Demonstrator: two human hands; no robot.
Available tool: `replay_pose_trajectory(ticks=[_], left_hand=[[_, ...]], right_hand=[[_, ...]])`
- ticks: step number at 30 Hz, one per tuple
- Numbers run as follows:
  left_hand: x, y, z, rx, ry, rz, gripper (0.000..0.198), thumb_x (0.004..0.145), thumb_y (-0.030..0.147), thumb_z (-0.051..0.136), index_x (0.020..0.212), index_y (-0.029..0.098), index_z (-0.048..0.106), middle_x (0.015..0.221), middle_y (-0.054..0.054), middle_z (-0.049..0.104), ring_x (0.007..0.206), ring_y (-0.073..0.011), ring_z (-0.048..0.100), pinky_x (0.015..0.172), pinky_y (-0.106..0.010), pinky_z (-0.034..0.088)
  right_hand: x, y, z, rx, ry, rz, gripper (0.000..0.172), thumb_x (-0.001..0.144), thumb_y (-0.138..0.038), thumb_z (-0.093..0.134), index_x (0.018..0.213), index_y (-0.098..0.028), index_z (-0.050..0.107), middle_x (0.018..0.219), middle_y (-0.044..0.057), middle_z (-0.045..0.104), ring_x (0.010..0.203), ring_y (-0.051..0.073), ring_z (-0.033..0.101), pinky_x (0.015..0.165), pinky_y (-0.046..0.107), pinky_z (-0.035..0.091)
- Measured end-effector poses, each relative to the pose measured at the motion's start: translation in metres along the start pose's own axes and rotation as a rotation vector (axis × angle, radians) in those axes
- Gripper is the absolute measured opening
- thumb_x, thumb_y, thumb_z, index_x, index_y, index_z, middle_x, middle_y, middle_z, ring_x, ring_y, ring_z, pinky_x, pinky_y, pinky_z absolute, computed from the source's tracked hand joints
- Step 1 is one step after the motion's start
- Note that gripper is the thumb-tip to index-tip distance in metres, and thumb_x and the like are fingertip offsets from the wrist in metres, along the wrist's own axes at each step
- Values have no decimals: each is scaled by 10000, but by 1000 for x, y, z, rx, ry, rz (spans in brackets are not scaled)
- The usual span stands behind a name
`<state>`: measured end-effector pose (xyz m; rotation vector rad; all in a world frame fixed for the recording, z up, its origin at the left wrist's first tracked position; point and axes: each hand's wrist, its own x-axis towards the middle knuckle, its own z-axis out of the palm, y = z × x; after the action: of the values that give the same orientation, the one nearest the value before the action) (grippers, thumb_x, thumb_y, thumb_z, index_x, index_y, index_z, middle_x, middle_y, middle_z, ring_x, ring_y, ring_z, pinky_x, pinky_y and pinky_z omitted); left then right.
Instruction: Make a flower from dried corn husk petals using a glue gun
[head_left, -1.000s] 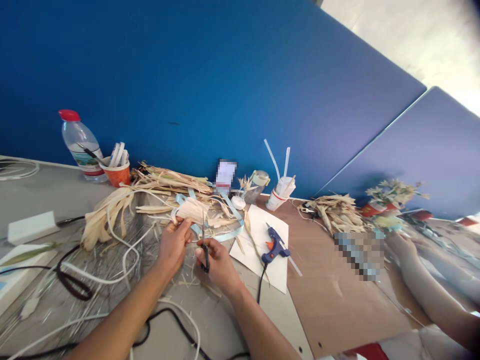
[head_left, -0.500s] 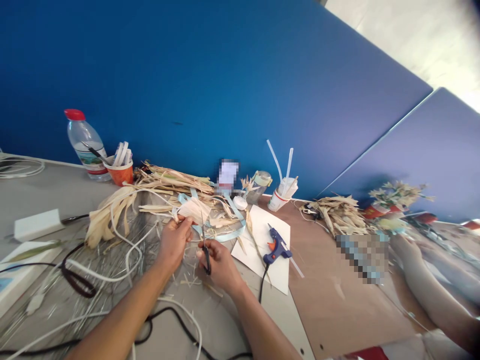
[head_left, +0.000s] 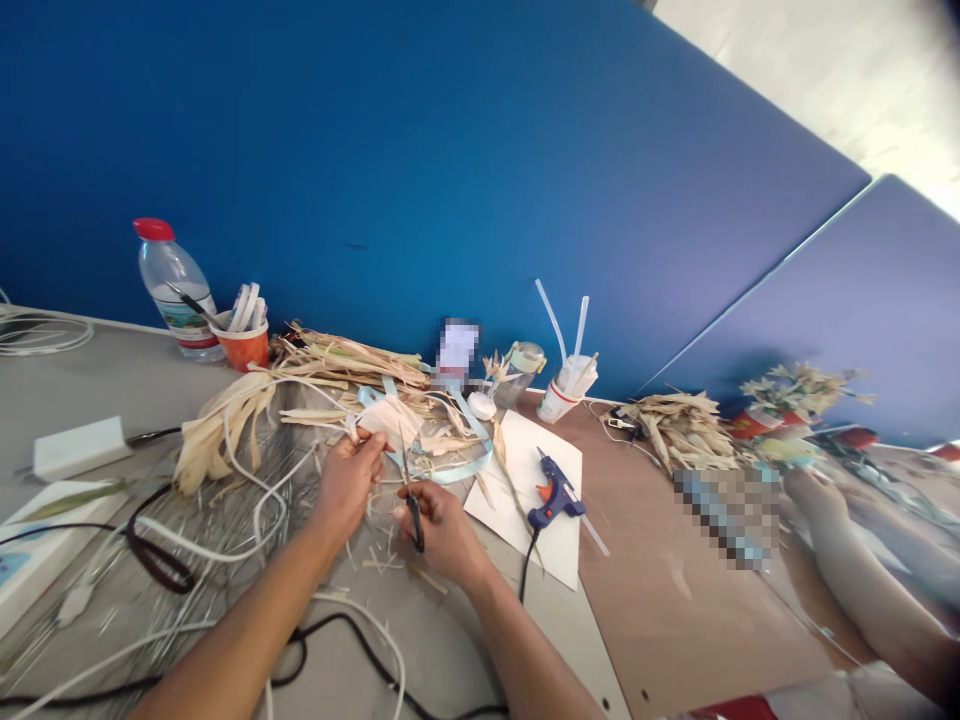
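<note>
My left hand (head_left: 351, 478) pinches a pale piece of dried corn husk (head_left: 390, 418) by its lower edge. In my right hand (head_left: 435, 525) is a pair of scissors (head_left: 415, 520) with dark handles, its blades pointing up along the right side of the husk. Whether the blades touch the husk I cannot tell. Behind both hands lie a pile of dried husks (head_left: 337, 358) and a loop of light blue ribbon (head_left: 469, 468). Small trimmings are scattered on the table below my hands.
A blue glue gun (head_left: 553, 493) lies on white paper (head_left: 495, 520) to the right. Cables and thin wires (head_left: 180, 600) spread across the left. At the back stand a bottle (head_left: 176, 290), an orange cup (head_left: 244, 347) and a white cup (head_left: 559, 400). Another person's arm (head_left: 862, 560) reaches in at right.
Both hands hold nearly the same pose, with the scissors still beside the husk. The whole view has shifted very slightly.
</note>
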<state>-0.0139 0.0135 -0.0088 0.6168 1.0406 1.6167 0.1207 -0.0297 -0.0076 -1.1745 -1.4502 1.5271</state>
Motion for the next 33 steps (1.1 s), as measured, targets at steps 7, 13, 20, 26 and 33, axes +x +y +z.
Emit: replay_pose_trajectory(ticks=[7,13,20,26,33], left_hand=[[4,4,-6,78,-79,-18,232,625,295,720,642,159,532,494,72,466,357,-30,293,376,-190,232],[6,1,-9,100,-74,-28,213,660,325,696,664,166,555,469,77,443,327,-31,274,370,-193,248],[8,-1,-10,163,-58,57,307,686,418,672,589,170,520,464,71,406,360,-52,317,375,-203,245],[10,-2,-11,188,-42,60,342,681,441,671,553,181,490,442,73,381,356,-61,311,372,-220,222],[9,-2,-10,149,-87,44,278,695,402,659,607,189,504,403,95,328,334,-63,271,374,-220,205]], right_hand=[[2,7,-9,-123,-28,-46,240,722,-296,628,902,-147,572,545,-55,459,502,85,398,465,204,288],[2,8,-15,-233,-24,-61,242,727,-313,634,903,-151,598,535,-63,422,493,78,362,457,198,258],[-1,1,-14,-258,-40,-46,208,691,-290,655,841,-155,608,535,-71,395,494,76,324,456,200,242],[0,6,-16,-256,-45,-38,217,690,-298,653,859,-166,616,526,-73,400,487,79,324,453,200,247],[0,5,-14,-182,-77,-12,237,675,-310,686,846,-165,609,527,-67,430,476,76,354,440,192,263]])
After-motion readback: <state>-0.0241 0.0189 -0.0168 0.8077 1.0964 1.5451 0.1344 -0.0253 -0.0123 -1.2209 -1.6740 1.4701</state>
